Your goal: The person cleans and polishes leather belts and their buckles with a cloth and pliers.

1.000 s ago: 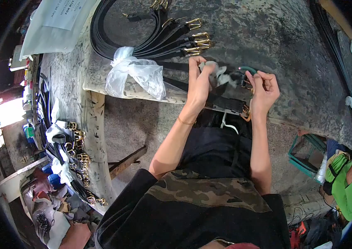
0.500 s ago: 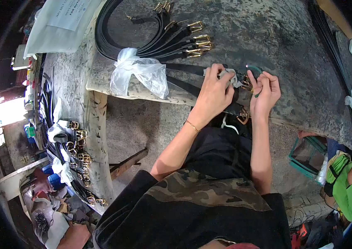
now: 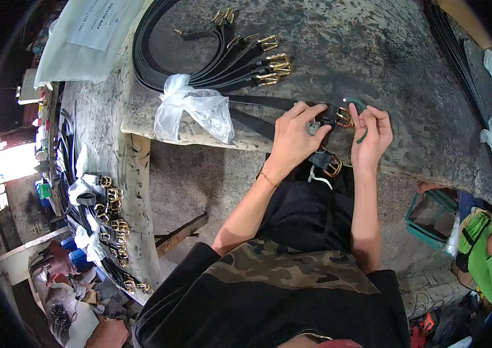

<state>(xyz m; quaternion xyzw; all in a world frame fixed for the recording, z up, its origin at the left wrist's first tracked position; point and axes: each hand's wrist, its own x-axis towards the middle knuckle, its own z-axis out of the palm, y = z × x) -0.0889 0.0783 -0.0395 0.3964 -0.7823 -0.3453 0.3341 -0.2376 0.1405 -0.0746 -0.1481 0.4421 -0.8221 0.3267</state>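
Observation:
My left hand (image 3: pixel 297 138) is closed around the buckle end of a black belt (image 3: pixel 327 116), its fingers at the strap, with a bit of grey cloth (image 3: pixel 313 129) showing under them. The belt's gold buckle (image 3: pixel 344 117) points toward my right hand (image 3: pixel 370 136). That hand pinches a curved green strip-like thing (image 3: pixel 355 103) with a bright tip, close beside the buckle. Just below my left hand, a second black belt's gold buckle (image 3: pixel 333 167) hangs at the table's front edge.
Coiled black belts (image 3: pixel 141 49) with gold buckles lie at the back left, tied with clear plastic (image 3: pixel 191 110). A labelled plastic packet (image 3: pixel 92 43) is beyond. More buckled belts (image 3: pixel 115 220) line the left bench. At right are a green crate (image 3: pixel 431 214) and a person in green (image 3: pixel 489 255).
The grey cloth has slid back under my left hand, uncovering the strap and buckle. My right hand stays beside the buckle with the green thing.

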